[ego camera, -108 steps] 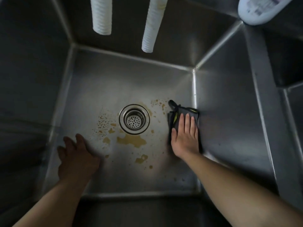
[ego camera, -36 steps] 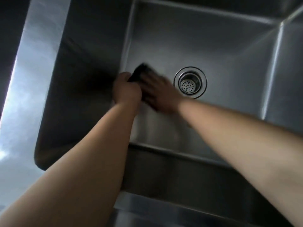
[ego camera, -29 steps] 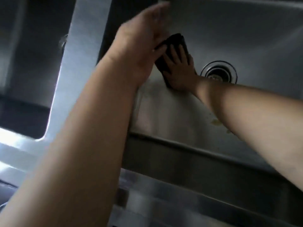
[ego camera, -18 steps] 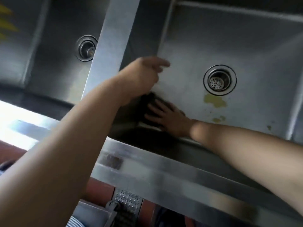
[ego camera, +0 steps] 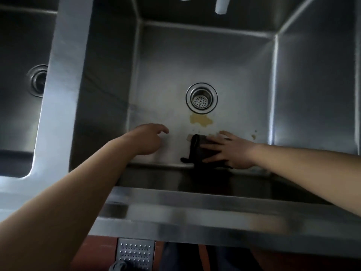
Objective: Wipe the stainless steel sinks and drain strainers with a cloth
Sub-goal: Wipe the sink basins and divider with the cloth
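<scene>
A deep stainless steel sink (ego camera: 195, 55) fills the view, with a round drain strainer (ego camera: 201, 98) in its floor. Yellow-brown stains (ego camera: 200, 119) lie just in front of the strainer. My right hand (ego camera: 228, 150) lies flat with spread fingers, pressing a dark cloth (ego camera: 197, 148) onto the sink floor near the front wall. My left hand (ego camera: 148, 138) hovers to the left of the cloth, fingers loosely curled, index finger extended, holding nothing.
A second sink with its own drain (ego camera: 38, 80) lies to the left, past a steel divider (ego camera: 62, 79). Two white hose ends (ego camera: 220, 5) hang at the top. The front steel rim (ego camera: 195, 216) runs below my arms; a perforated metal floor grate (ego camera: 134, 253) shows underneath.
My right hand has slid the cloth rightward along the front of the sink floor, from the left corner to below the strainer. My left hand dropped lower, still free.
</scene>
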`<state>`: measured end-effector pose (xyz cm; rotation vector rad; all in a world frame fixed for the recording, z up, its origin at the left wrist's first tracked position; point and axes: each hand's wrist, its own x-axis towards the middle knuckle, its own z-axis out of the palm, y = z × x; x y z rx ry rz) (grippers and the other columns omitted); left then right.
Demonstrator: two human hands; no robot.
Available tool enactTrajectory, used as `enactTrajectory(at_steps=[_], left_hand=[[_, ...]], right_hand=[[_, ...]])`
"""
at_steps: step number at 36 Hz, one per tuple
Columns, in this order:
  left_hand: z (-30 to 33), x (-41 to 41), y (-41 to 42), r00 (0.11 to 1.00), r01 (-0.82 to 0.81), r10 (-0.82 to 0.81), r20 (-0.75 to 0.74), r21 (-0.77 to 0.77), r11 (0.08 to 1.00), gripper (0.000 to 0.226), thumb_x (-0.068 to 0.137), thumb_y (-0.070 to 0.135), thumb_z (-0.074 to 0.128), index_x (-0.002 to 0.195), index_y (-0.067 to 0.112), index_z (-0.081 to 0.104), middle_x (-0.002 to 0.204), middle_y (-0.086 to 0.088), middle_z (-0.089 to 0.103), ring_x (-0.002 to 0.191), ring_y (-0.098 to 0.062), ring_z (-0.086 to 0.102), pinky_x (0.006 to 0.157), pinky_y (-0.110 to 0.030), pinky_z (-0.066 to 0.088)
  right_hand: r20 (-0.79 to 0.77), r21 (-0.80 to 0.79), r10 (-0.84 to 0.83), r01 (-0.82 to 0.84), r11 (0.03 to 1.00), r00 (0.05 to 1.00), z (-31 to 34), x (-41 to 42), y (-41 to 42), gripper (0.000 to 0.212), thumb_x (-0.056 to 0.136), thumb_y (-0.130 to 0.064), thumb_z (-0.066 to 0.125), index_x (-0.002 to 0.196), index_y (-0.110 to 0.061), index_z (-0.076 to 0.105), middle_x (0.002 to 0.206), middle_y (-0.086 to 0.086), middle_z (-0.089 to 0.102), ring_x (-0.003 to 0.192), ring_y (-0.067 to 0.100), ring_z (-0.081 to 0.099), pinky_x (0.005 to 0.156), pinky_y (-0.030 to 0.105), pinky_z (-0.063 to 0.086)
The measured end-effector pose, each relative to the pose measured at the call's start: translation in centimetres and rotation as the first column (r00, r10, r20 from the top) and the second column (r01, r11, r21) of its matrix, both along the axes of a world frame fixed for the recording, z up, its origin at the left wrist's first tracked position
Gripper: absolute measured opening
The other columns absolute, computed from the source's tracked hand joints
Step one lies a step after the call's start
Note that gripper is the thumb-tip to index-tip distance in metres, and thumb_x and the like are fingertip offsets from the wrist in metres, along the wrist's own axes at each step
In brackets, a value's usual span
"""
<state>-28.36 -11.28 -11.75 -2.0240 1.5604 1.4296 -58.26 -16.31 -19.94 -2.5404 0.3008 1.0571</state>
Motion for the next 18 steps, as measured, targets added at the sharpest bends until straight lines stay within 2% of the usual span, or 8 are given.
enactTrajectory(at_steps=[2, 4, 7, 10, 12, 14, 16, 18], left_hand=[[0.1, -1.8, -0.7, 0.998, 0.064, -0.064, -0.004, 0.001, 0.998, 0.049, 0.094, 0.008, 0.047, 0.141, 0.024, 0.051, 0.148, -0.006, 0.048, 0.134, -0.023, 0.045, 0.106, -0.025, 0.035], [0.0, -3.8, -1.2, 0.988, 0.155, -0.155, 0.004, 0.025, 0.988, 0.05, 0.094, 0.008, 0.046, 0.142, 0.025, 0.049, 0.148, -0.006, 0.047, 0.134, -0.025, 0.045, 0.11, -0.031, 0.037], [-0.5, -7.1, -1.9, 0.949, 0.315, -0.315, 0.003, 0.028, 0.949, 0.051, 0.093, 0.01, 0.048, 0.139, 0.029, 0.052, 0.144, -0.006, 0.052, 0.13, -0.027, 0.049, 0.103, -0.033, 0.041], [-1.9, -9.6, -2.0, 0.884, 0.459, -0.463, -0.066, -0.062, 0.886, 0.057, 0.088, 0.011, 0.053, 0.14, 0.035, 0.051, 0.144, -0.004, 0.052, 0.129, -0.026, 0.051, 0.105, -0.033, 0.042], [-3.6, -11.0, -1.5, 0.761, 0.621, -0.639, -0.111, -0.16, 0.767, 0.059, 0.089, 0.008, 0.052, 0.143, 0.033, 0.048, 0.15, -0.002, 0.046, 0.137, -0.025, 0.042, 0.112, -0.037, 0.036], [-5.6, -12.4, -1.2, 0.539, 0.808, -0.84, -0.056, -0.246, 0.535, 0.062, 0.093, 0.007, 0.047, 0.15, 0.029, 0.036, 0.161, -0.003, 0.029, 0.148, -0.026, 0.025, 0.118, -0.04, 0.026], [-7.7, -12.9, -0.8, 0.319, 0.91, -0.947, 0.04, -0.291, 0.294, 0.069, 0.096, 0.01, 0.044, 0.156, 0.032, 0.019, 0.166, -0.004, 0.009, 0.152, -0.027, 0.01, 0.121, -0.043, 0.02], [-9.6, -12.8, -0.3, 0.256, 0.921, -0.959, 0.126, -0.333, 0.202, 0.072, 0.096, 0.014, 0.044, 0.156, 0.037, 0.011, 0.166, -0.003, -0.001, 0.153, -0.026, 0.002, 0.122, -0.042, 0.012]], right_hand=[[-0.008, 0.089, -0.259, 0.259, 0.962, 0.966, 2.1, 0.1, -0.1, 0.057, 0.092, -0.034, 0.056, 0.143, -0.053, 0.038, 0.165, -0.014, -0.008, 0.152, 0.015, -0.014, 0.119, 0.048, -0.008], [-0.002, 0.113, -0.498, 0.495, 0.862, 0.867, 5.0, -0.1, -0.2, 0.05, 0.094, -0.042, 0.058, 0.141, -0.049, 0.044, 0.165, -0.016, 0.005, 0.152, 0.01, -0.008, 0.119, 0.048, -0.005], [0.079, 0.085, -0.779, 0.774, 0.627, 0.622, 10.1, -1.6, 0.3, 0.053, 0.096, -0.048, 0.055, 0.146, -0.046, 0.038, 0.163, -0.013, 0.02, 0.153, 0.012, 0.006, 0.122, 0.047, 0.006], [0.26, 0.074, -0.9, 0.921, 0.381, 0.351, 14.4, -3.2, 2.5, 0.048, 0.094, -0.035, 0.06, 0.142, -0.031, 0.052, 0.152, -0.002, 0.046, 0.145, 0.021, 0.035, 0.117, 0.048, 0.028], [0.315, 0.06, -0.915, 0.957, 0.283, 0.251, 16.2, -3.9, 5.8, 0.043, 0.092, -0.027, 0.062, 0.135, -0.023, 0.06, 0.137, 0.004, 0.06, 0.132, 0.027, 0.051, 0.107, 0.051, 0.04], [0.296, -0.047, -0.917, 0.963, 0.265, 0.267, 17.2, -3.8, 9.3, 0.039, 0.095, -0.033, 0.054, 0.131, -0.022, 0.063, 0.134, 0.005, 0.062, 0.128, 0.029, 0.054, 0.104, 0.049, 0.042], [0.296, -0.142, -0.904, 0.95, 0.278, 0.308, 17.3, -3.4, 11.3, 0.045, 0.097, -0.041, 0.038, 0.126, -0.022, 0.067, 0.135, 0.004, 0.063, 0.129, 0.026, 0.055, 0.105, 0.046, 0.039], [0.281, -0.171, -0.918, 0.955, 0.241, 0.282, 17.1, -3.1, 11.3, 0.057, 0.094, -0.05, 0.03, 0.131, -0.023, 0.063, 0.139, 0.001, 0.06, 0.132, 0.024, 0.052, 0.106, 0.045, 0.039]])
